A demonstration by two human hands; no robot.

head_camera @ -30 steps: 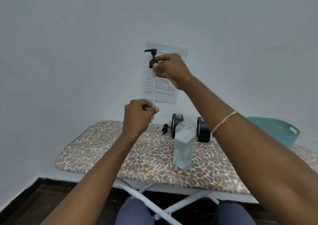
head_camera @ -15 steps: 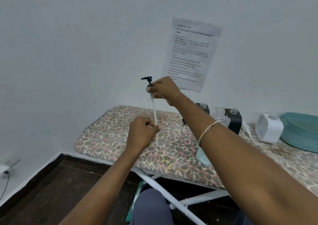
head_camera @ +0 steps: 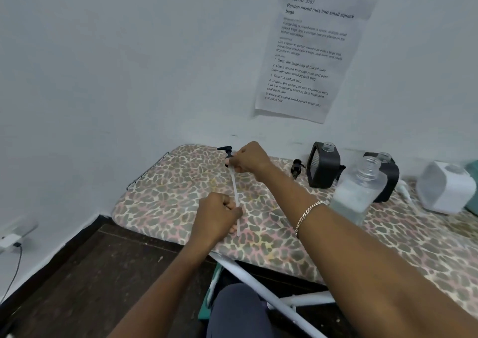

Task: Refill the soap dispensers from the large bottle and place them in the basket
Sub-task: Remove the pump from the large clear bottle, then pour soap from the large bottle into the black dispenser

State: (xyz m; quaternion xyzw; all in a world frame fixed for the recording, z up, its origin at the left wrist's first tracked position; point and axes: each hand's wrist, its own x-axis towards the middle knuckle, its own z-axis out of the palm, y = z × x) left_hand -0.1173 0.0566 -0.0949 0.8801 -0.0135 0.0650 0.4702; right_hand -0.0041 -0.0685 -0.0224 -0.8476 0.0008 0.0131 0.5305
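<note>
Two hands on one pump here: your right hand (head_camera: 249, 158) is closed around the collar of the black pump head (head_camera: 227, 152), nozzle pointing left, and your left hand (head_camera: 218, 215) is curled into a fist pinching the pump's pale dip tube (head_camera: 236, 195) near its lower end. The tube runs slanted between the two fists, its tip poking out just below your left fingers, all of it held above the leopard-print worktop (head_camera: 168, 195).

Look right and you've got the large clear bottle (head_camera: 359, 190) standing uncapped, liquid inside, partly behind your right forearm, where a chain bracelet (head_camera: 309, 215) sits at the wrist. Behind the bottle stand two black dispensers with open clear necks: one (head_camera: 324, 165) near the wall, the other (head_camera: 388, 177) just behind the big bottle. A second black pump head (head_camera: 297, 167) lies on the worktop just left of the nearer black dispenser. Further right is a white dispenser (head_camera: 443, 186), and at the frame's edge a sliver of the teal basket (head_camera: 472, 182), well apart from your hands.

On the wall above hangs a printed sheet (head_camera: 310, 53). Down below, the white frame legs (head_camera: 258, 283) cross under the worktop.
</note>
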